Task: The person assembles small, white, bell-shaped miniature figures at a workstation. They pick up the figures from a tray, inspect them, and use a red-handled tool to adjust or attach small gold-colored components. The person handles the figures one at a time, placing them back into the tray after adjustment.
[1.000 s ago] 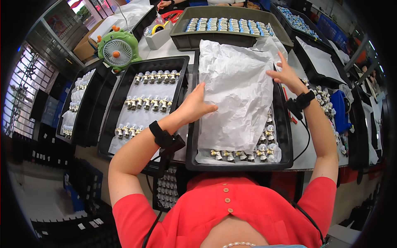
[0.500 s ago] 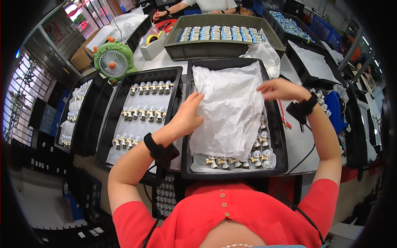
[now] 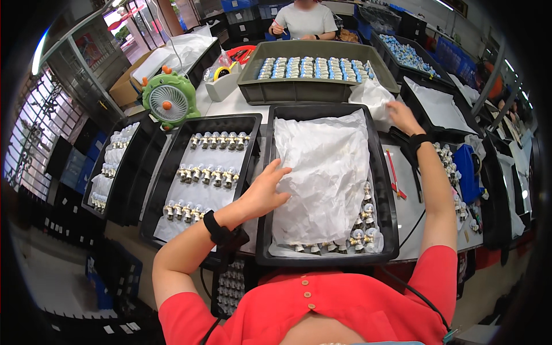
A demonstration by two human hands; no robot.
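Note:
Over the left edge of the black tray (image 3: 392, 201) in front of me is my left hand (image 3: 265, 192), its fingers spread and holding nothing. A wrinkled white paper sheet (image 3: 322, 178) covers most of this tray. Small figurines (image 3: 368, 215) with pale heads and dark bases show along the sheet's right and lower edges. Beyond the tray's far right corner, my right hand (image 3: 404, 118) has its fingers closed at the edge of a crumpled white paper (image 3: 374, 99). That paper lies against the corner of a grey-green bin (image 3: 299, 92); the fingertips are partly hidden.
On the left, another black tray (image 3: 256, 135) holds figurines in three rows, with a green fan (image 3: 168, 102) behind it. The grey-green bin carries rows of blue and white pieces. A red tool (image 3: 395, 175) lies right of the middle tray. Across the table a person (image 3: 305, 23) sits working.
My right hand has moved from the middle tray's paper to the crumpled paper by the bin. My left hand stays near the tray's left edge. The view has tilted up slightly.

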